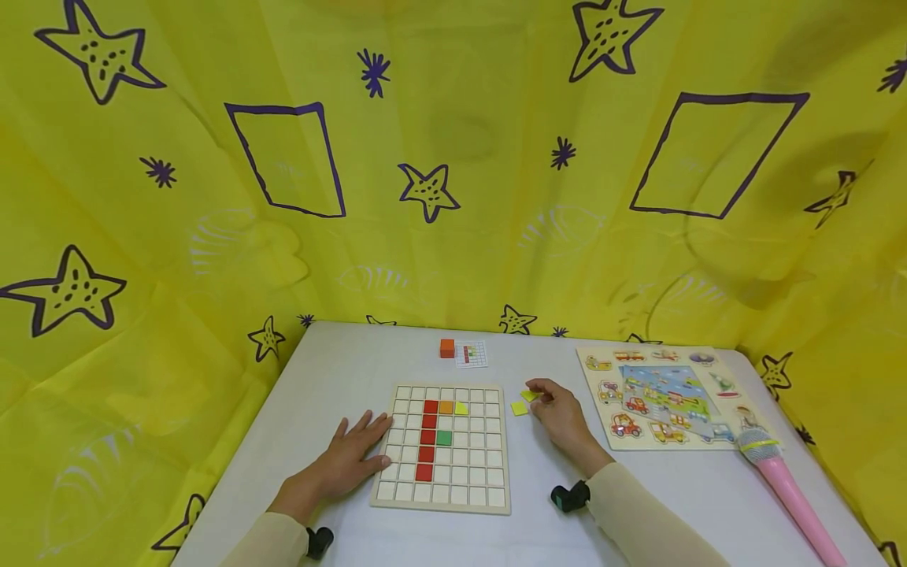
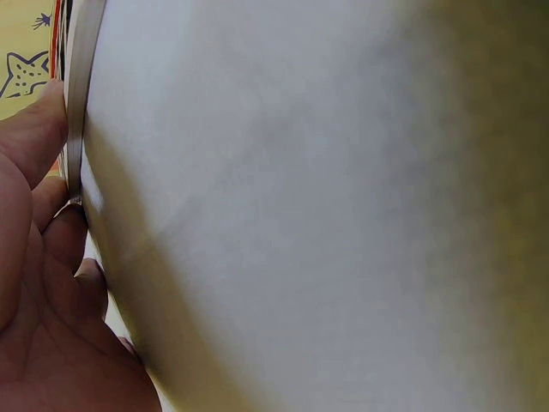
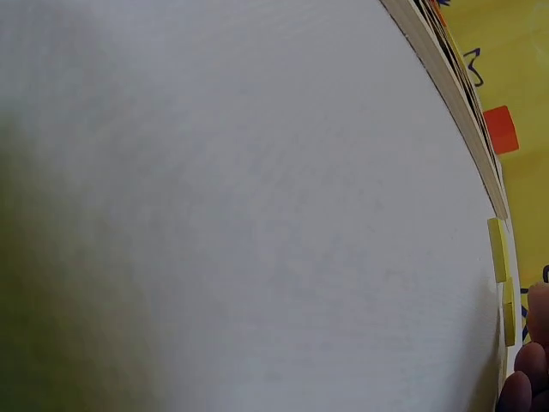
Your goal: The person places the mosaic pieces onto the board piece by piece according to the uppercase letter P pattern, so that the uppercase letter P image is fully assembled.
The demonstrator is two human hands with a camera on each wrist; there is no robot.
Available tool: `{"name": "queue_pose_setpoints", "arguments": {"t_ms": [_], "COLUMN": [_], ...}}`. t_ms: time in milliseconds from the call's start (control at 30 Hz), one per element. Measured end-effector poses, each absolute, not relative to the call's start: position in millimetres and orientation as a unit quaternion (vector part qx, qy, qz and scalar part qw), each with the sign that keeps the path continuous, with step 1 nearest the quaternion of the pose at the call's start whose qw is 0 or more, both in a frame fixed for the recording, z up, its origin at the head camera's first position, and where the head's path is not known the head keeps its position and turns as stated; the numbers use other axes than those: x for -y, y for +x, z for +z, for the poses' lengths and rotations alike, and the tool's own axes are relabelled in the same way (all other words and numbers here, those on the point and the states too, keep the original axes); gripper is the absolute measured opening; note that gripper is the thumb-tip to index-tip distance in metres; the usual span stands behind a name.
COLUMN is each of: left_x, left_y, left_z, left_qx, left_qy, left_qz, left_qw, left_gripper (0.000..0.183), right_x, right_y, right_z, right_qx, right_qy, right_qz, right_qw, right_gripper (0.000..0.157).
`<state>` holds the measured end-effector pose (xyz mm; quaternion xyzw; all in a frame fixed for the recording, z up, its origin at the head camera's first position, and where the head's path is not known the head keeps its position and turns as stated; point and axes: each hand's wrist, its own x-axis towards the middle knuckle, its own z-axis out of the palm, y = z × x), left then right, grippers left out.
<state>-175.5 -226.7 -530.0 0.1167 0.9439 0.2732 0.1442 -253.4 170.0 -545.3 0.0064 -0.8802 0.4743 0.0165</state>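
My left hand lies with straight, spread fingers against the left edge of a wooden grid board. In the left wrist view its fingers touch the board's side. On the board sit a column of red tiles, an orange tile, a green tile and a yellow piece with a curved edge. To the right of the board, my right hand reaches toward yellow pieces on the table, thumb and index finger apart around one; contact is unclear.
Behind the board are an orange block and a small pattern card. At the right lies a vehicle puzzle board with a blue picture sheet on it. A pink microphone overlaps its corner. A yellow patterned curtain surrounds the white table.
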Motion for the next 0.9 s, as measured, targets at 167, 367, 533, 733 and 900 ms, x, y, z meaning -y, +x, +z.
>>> {"name": "queue_pose_setpoints", "arguments": {"t_ms": [167, 367, 533, 733, 900], "left_x": [226.5, 227.1, 226.5, 226.6, 226.7], "left_y": [-174.7, -174.8, -174.4, -173.6, -173.5], "left_z": [-529.3, -529.9, -529.3, -527.3, -527.2], "left_qx": [-0.943, -0.943, -0.943, -0.942, -0.941], "left_qy": [0.118, 0.119, 0.119, 0.120, 0.118], "left_qz": [0.275, 0.276, 0.277, 0.280, 0.282], "left_qw": [0.143, 0.141, 0.141, 0.142, 0.144], "left_gripper": [0.074, 0.075, 0.075, 0.074, 0.074], "right_x": [-170.6, -170.5, -171.0, -167.3, -164.3], "right_y": [-254.3, -255.6, -257.2, -259.8, -258.9], "right_z": [-545.5, -545.6, -548.6, -551.7, -548.7], "right_qx": [0.885, 0.891, 0.897, 0.902, 0.912], "right_qy": [0.012, 0.020, 0.020, 0.011, 0.016], "right_qz": [0.465, 0.454, 0.441, 0.430, 0.409], "right_qw": [0.004, -0.003, -0.002, 0.022, 0.013], "right_gripper": [0.041, 0.044, 0.045, 0.037, 0.036]}}
